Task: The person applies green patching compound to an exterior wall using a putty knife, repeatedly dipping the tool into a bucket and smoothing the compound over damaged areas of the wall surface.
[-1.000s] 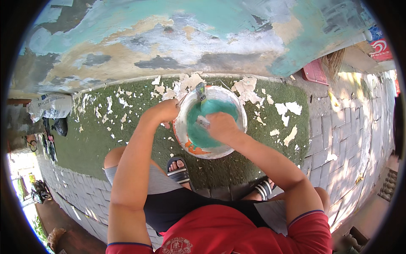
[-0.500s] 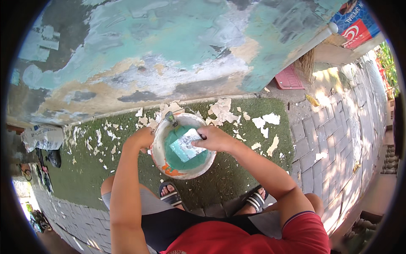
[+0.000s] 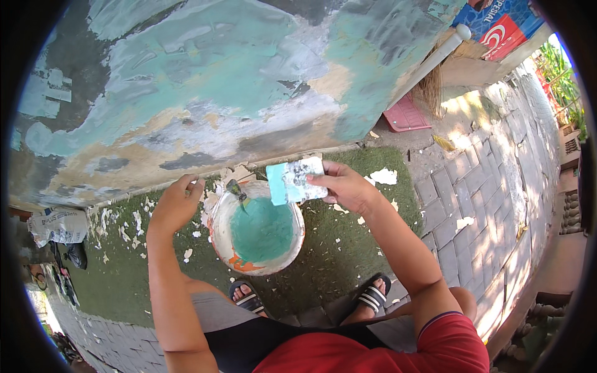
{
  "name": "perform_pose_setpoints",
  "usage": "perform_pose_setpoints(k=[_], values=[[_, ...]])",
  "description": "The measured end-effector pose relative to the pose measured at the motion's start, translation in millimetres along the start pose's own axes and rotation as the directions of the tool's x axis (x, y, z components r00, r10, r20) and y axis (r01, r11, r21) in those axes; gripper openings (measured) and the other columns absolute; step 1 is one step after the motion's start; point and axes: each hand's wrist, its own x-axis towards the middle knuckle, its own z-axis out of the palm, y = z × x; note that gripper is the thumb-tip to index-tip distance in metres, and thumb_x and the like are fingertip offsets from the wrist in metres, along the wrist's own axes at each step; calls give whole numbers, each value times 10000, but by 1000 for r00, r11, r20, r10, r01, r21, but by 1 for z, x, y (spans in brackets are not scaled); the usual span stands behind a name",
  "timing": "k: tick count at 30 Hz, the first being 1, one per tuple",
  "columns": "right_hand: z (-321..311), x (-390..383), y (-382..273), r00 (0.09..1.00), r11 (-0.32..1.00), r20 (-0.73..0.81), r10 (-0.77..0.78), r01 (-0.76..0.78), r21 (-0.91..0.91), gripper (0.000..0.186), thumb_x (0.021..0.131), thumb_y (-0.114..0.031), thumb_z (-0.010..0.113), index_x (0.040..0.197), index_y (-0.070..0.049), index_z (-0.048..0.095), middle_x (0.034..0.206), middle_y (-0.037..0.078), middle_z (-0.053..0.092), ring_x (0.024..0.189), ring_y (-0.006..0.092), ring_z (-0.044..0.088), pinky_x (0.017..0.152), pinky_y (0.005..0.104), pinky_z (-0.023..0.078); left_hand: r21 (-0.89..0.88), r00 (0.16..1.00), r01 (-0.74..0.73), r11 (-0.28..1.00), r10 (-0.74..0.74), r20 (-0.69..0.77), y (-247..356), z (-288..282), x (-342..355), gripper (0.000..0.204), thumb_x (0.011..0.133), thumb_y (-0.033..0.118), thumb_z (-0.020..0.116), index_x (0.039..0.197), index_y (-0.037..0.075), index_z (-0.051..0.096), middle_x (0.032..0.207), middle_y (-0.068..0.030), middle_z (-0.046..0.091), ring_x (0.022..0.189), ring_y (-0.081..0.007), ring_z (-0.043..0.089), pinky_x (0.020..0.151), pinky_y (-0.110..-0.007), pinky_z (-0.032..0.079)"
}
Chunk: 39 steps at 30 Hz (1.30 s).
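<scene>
In my right hand (image 3: 342, 186) I grip a flat, rectangular putty spreader (image 3: 297, 180), its left edge coated with turquoise paste. I hold it above the far right rim of a round white bucket (image 3: 296, 244) marked with orange. Turquoise paste (image 3: 264, 233) lies inside the bucket. A tool with a dark, paste-smeared handle (image 3: 235, 188) leans on the bucket's far left rim, its lower end in the paste. My left hand (image 3: 176, 202) is raised to the left of the bucket, apart from it, with loosely bent fingers and nothing visible in them.
A wall (image 3: 217, 74) patched in turquoise, white and grey rises ahead. Peeled paint flakes lie on the green mat (image 3: 348, 248). A pink dustpan (image 3: 407, 115) and a straw broom (image 3: 430, 93) stand far right. At left lies a white sack (image 3: 59, 225). Grey pavers (image 3: 460, 186) border the mat.
My right hand has lifted the spreader out of the bucket, up and to the right. My left hand has come off the bucket's rim and moved left.
</scene>
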Motion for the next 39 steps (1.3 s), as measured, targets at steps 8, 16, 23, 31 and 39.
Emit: perform_pose_setpoints(k=[8, 16, 23, 31, 39], values=[[-24, -7, -30, 914, 950, -398, -74, 187, 252, 202, 916, -161, 629, 1078, -41, 620, 879, 20, 620, 673, 103, 505, 489, 240, 310, -34, 998, -61, 998, 62, 9, 14, 2, -5, 549, 975, 458, 554, 1302, 20, 599, 1133, -175, 698, 986, -286, 681, 904, -388, 504], [-27, 18, -66, 877, 840, -464, -126, 343, 420, 126, 915, -132, 554, 883, -54, 461, 740, 60, 527, 565, 136, 481, 427, 258, 315, 7, 993, -113, 994, 113, 27, 16, 8, -1, 562, 966, 472, 551, 1298, 22, 604, 1157, -188, 695, 1006, -320, 683, 910, -410, 506], [-33, 9, -142, 864, 639, -459, -207, 475, 605, 133, 916, -79, 526, 851, -28, 422, 752, 92, 514, 614, 181, 571, 389, 270, 351, -18, 994, -92, 996, 93, 59, 10, 8, -1, 539, 965, 445, 566, 1301, 25, 605, 1162, -190, 693, 994, -333, 683, 897, -416, 510], [-14, 20, -69, 855, 740, -518, 20, 336, 583, 54, 921, -19, 469, 894, -20, 423, 765, 107, 496, 619, 200, 552, 411, 262, 384, 4, 991, -120, 993, 120, 66, 10, 10, 1, 549, 963, 440, 569, 1306, 13, 596, 1152, -214, 690, 992, -334, 679, 893, -410, 510], [-10, 0, -135, 826, 652, -513, -236, 526, 546, 61, 925, -32, 484, 908, -3, 433, 796, 130, 538, 622, 204, 553, 442, 278, 400, -11, 990, -131, 991, 131, 60, 6, 5, -8, 576, 954, 455, 565, 1315, 7, 593, 1138, -219, 692, 983, -348, 687, 891, -421, 515]])
